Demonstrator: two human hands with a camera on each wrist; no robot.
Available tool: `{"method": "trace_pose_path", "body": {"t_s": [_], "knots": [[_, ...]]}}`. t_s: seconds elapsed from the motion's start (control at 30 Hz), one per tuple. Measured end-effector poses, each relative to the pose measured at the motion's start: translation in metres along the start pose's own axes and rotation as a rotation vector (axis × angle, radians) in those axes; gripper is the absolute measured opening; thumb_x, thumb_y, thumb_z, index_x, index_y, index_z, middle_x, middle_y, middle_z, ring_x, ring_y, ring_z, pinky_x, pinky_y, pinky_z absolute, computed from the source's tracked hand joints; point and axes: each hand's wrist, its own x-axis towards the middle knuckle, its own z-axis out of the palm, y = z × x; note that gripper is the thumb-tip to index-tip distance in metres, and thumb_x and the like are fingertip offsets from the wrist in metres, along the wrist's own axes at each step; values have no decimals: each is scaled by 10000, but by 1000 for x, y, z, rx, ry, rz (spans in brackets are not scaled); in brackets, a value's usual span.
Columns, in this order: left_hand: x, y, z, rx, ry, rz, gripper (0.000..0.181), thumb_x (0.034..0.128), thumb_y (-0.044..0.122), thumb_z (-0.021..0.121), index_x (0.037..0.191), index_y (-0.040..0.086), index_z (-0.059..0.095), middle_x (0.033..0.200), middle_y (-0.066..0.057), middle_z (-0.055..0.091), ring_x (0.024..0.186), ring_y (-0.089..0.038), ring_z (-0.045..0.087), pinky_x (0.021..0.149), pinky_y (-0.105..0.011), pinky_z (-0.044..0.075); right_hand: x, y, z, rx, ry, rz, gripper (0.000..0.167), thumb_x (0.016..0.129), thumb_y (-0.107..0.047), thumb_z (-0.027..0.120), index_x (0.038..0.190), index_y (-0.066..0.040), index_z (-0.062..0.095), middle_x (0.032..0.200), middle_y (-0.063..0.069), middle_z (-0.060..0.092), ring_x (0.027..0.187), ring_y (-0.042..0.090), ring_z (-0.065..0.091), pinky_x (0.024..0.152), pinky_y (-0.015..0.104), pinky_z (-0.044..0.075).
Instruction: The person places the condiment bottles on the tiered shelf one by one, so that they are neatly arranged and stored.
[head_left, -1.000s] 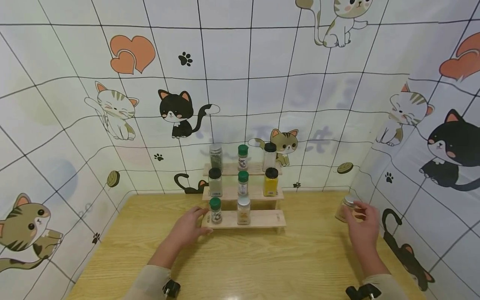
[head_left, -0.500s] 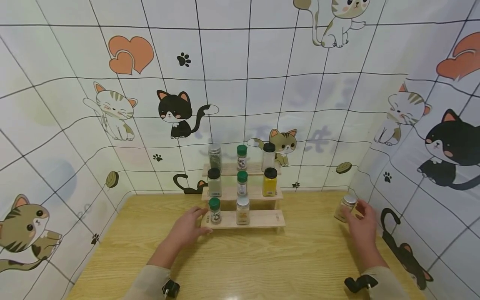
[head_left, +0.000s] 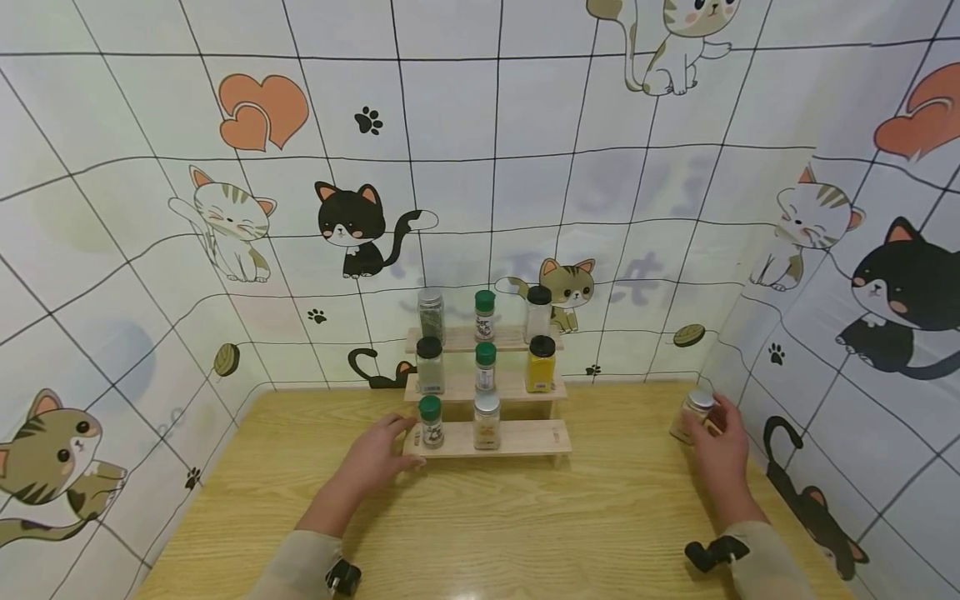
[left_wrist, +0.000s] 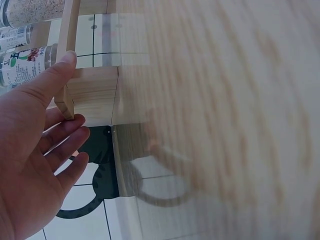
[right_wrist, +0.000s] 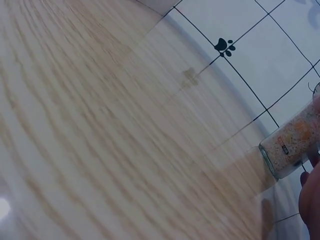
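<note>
In the head view, my left hand (head_left: 372,454) holds the left end of the lowest step of a three-step wooden spice rack (head_left: 525,439). The left wrist view has the thumb (left_wrist: 50,80) against the board's edge (left_wrist: 69,30), with fingertips at its end. Far to the right, my right hand (head_left: 722,442) grips a silver-lidded glass spice jar (head_left: 691,418) by its side. Pinkish-orange grains fill this jar (right_wrist: 292,142) in the right wrist view, where most of the hand is cut off. I cannot tell whether its base touches the table.
On the lowest step stand a green-capped jar (head_left: 431,423) and a silver-lidded jar (head_left: 487,423). Several more jars, including a yellow one (head_left: 541,367), fill the upper two steps. A cat-patterned wall covering (head_left: 450,200) bounds the wooden table (head_left: 495,525) behind and at the sides.
My right hand has shifted slightly, its fingers going from the lid to round the jar's side. The jar has barely moved. My left hand stays on the rack.
</note>
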Motion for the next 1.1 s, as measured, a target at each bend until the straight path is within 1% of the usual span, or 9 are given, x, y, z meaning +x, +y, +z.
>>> {"method": "trace_pose_path", "body": {"t_s": [0.07, 0.17, 0.27, 0.37, 0.5, 0.7, 0.9, 1.0, 1.1], "knots": [[0, 0, 0, 1, 0, 0, 737, 881, 340, 970, 1493, 55, 673, 1378, -125, 665, 1281, -402, 667, 1069, -607, 560, 1, 1, 0, -6, -9, -3, 755, 1100, -357, 709, 1747, -212, 348, 1683, 185, 455, 1545, 345, 426, 1297, 491, 363], [-1, 1, 0, -2, 4, 4, 739, 877, 333, 973, 1489, 47, 673, 1369, -128, 666, 1273, -405, 669, 1062, -612, 563, 2, 4, -1, -18, -18, -14, 727, 1105, -344, 707, 1735, -198, 376, 1639, 180, 485, 1506, 311, 460, 1214, 336, 451], [-1, 1, 0, -13, 2, 6, 738, 878, 328, 973, 1489, 42, 672, 1361, -129, 667, 1265, -407, 671, 1060, -617, 562, -1, 4, 0, -37, -19, -24, 701, 1107, -357, 701, 1714, -165, 408, 1563, 170, 527, 1416, 267, 505, 1004, 142, 491], [-1, 1, 2, -16, -2, 3, 736, 881, 326, 972, 1491, 45, 671, 1362, -126, 669, 1266, -403, 672, 1064, -614, 561, -6, 3, 3, -31, -35, -38, 680, 1105, -376, 698, 1687, -141, 435, 1483, 145, 561, 1317, 214, 534, 867, 74, 476], [-1, 0, 3, -1, -1, -3, 742, 890, 342, 965, 1505, 58, 664, 1392, -123, 663, 1284, -397, 667, 1080, -605, 558, -15, -3, 10, 8, -59, -71, 646, 1094, -363, 723, 1647, -137, 478, 1388, 70, 594, 1213, 108, 548, 836, 80, 503], [-1, 0, 0, -3, 1, 1, 745, 881, 352, 970, 1495, 56, 667, 1402, -135, 659, 1289, -412, 663, 1079, -616, 555, -23, -19, 18, -36, -133, -212, 560, 1101, -245, 733, 1589, -73, 521, 1338, 13, 625, 1125, -35, 551, 873, 56, 472], [0, 0, 0, 2, 1, 5, 745, 885, 361, 966, 1495, 57, 666, 1402, -132, 657, 1281, -403, 667, 1072, -608, 560, -30, -41, 26, -41, -247, -310, 493, 1069, -191, 781, 1499, -41, 591, 1197, -102, 674, 1061, -68, 610, 865, 79, 500], [0, -1, 1, 1, 2, 6, 740, 889, 358, 964, 1496, 57, 668, 1405, -133, 657, 1282, -399, 668, 1077, -603, 559, -34, -50, 30, -43, -315, -356, 497, 1072, -185, 776, 1507, -36, 587, 1205, -60, 686, 1070, -59, 619, 869, 96, 505], [1, -1, 1, -2, 3, 11, 739, 888, 358, 964, 1493, 52, 669, 1405, -139, 658, 1281, -403, 669, 1077, -604, 560, -38, -58, 33, -31, -365, -394, 504, 1070, -152, 773, 1518, -25, 582, 1241, 51, 694, 1081, -44, 625, 865, 111, 524]]}}
